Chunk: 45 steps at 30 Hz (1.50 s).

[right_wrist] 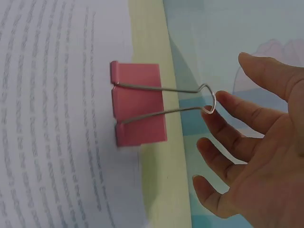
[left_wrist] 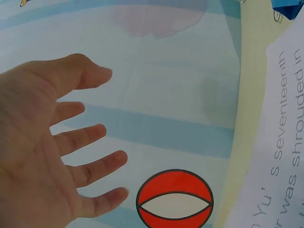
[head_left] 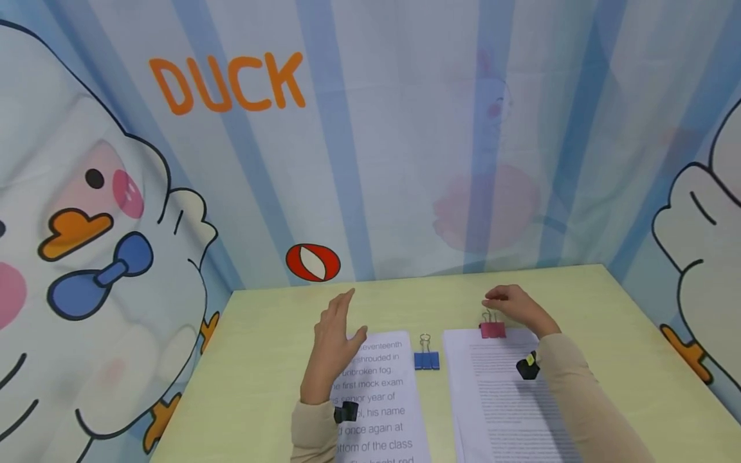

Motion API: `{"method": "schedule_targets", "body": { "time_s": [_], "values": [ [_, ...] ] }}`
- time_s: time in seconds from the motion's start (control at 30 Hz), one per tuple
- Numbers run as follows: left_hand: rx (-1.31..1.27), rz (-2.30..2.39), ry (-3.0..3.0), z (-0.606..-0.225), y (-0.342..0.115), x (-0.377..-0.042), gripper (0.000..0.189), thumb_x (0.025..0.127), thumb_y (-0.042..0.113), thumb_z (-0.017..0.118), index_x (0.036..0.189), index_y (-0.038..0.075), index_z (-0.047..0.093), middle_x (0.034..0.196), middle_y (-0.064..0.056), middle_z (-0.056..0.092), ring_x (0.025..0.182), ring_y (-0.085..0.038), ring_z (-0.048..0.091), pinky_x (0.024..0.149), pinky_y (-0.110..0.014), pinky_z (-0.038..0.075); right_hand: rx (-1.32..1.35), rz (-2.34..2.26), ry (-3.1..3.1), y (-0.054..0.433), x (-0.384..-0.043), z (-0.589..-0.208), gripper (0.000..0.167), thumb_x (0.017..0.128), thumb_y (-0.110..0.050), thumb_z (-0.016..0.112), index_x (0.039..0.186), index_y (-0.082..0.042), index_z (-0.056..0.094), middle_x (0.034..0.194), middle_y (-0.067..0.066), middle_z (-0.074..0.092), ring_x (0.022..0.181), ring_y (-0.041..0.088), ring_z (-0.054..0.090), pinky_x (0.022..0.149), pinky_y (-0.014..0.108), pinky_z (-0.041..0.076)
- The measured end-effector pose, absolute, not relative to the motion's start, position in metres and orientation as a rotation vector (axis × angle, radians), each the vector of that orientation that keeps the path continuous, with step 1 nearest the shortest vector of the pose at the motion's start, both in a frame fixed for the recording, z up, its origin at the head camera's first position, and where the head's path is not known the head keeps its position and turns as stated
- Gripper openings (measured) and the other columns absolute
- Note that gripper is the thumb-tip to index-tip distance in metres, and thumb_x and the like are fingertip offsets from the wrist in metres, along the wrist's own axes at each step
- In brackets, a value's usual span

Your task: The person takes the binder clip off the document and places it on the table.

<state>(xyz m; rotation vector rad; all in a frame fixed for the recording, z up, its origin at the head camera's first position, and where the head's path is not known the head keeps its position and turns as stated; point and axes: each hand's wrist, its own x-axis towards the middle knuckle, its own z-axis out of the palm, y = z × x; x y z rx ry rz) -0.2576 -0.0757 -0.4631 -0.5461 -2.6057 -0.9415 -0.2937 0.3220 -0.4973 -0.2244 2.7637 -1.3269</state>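
Observation:
A pink binder clip (right_wrist: 140,104) sits on the top edge of the right paper stack (head_left: 492,411), its wire handles upright. My right hand (head_left: 518,305) is just behind it. In the right wrist view, the fingertips (right_wrist: 223,97) are at the loop of the wire handle, with the thumb apart from it; whether they touch cannot be told. My left hand (head_left: 336,341) is held above the upper left part of the left paper stack (head_left: 382,411), its fingers spread and holding nothing. Between the stacks lies a blue binder clip (head_left: 426,361), handles pointing away from me.
The pale yellow table (head_left: 260,360) ends at a blue striped curtain (head_left: 393,161) printed with ducks and a red ball (head_left: 313,262). More curtain hangs along both sides. Dark wrist cameras (head_left: 346,412) are strapped at each cuff.

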Motion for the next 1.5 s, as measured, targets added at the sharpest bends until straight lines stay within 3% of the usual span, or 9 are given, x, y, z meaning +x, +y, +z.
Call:
{"method": "schedule_targets", "body": {
  "time_s": [0.27,0.53,0.8,1.07,1.17,1.37,1.5],
  "values": [
    [-0.646,-0.981,-2.681,-0.461,-0.061,-0.253,0.082,0.091,0.026,0.076,0.159,0.017,0.031,0.157,-0.013,0.038,0.134,-0.04,0.045,0.106,-0.065,0.036,-0.194,-1.237,2.788,0.335,-0.292,-0.504,0.041,0.097,-0.017,0.066,0.121,0.016,0.062,0.119,0.03,0.064,0.112,0.045,0.06,0.095,0.057,0.048],
    [-0.906,-0.854,-2.784,-0.461,-0.034,-0.241,0.062,0.091,0.025,0.077,0.147,0.013,0.053,0.146,-0.01,0.053,0.131,-0.034,0.052,0.105,-0.059,0.04,-0.22,-1.236,2.803,0.343,-0.29,-0.513,0.034,0.098,-0.016,0.064,0.117,0.012,0.066,0.117,0.027,0.067,0.111,0.043,0.06,0.094,0.055,0.049],
    [-1.111,-0.626,-2.862,-0.468,-0.004,-0.229,0.044,0.09,0.023,0.078,0.133,0.016,0.068,0.135,-0.002,0.063,0.122,-0.026,0.06,0.099,-0.052,0.047,-0.233,-1.321,2.749,0.347,-0.291,-0.522,0.035,0.098,-0.014,0.064,0.119,0.013,0.064,0.119,0.028,0.066,0.111,0.042,0.06,0.092,0.051,0.05],
    [-1.397,-0.318,-2.819,-0.496,0.044,-0.214,0.039,0.085,0.031,0.082,0.122,0.02,0.075,0.13,0.0,0.067,0.115,-0.014,0.065,0.092,-0.033,0.052,-0.22,-1.3,2.741,0.349,-0.29,-0.526,0.035,0.1,-0.017,0.062,0.121,0.011,0.064,0.121,0.028,0.065,0.114,0.043,0.059,0.092,0.054,0.05],
    [-1.432,-0.218,-2.831,-0.506,0.056,-0.21,0.039,0.082,0.037,0.084,0.118,0.024,0.077,0.128,0.004,0.068,0.109,-0.012,0.066,0.089,-0.03,0.052,-0.228,-1.297,2.747,0.349,-0.289,-0.526,0.033,0.1,-0.016,0.061,0.119,0.01,0.066,0.122,0.028,0.065,0.115,0.044,0.058,0.093,0.055,0.049],
    [-1.41,-0.073,-2.841,-0.52,0.063,-0.2,0.036,0.073,0.043,0.087,0.106,0.03,0.081,0.095,0.014,0.067,0.078,-0.005,0.06,0.074,-0.025,0.044,-0.279,-1.327,2.734,0.348,-0.287,-0.524,0.029,0.098,-0.014,0.063,0.114,0.01,0.068,0.12,0.027,0.066,0.111,0.041,0.06,0.087,0.047,0.05],
    [-1.367,-0.026,-2.835,-0.521,0.064,-0.197,0.036,0.071,0.046,0.088,0.104,0.033,0.081,0.097,0.013,0.067,0.08,-0.009,0.059,0.072,-0.026,0.041,-0.263,-1.327,2.733,0.348,-0.288,-0.524,0.027,0.098,-0.014,0.064,0.112,0.008,0.07,0.117,0.024,0.068,0.107,0.034,0.061,0.084,0.042,0.049]
  ]
}}
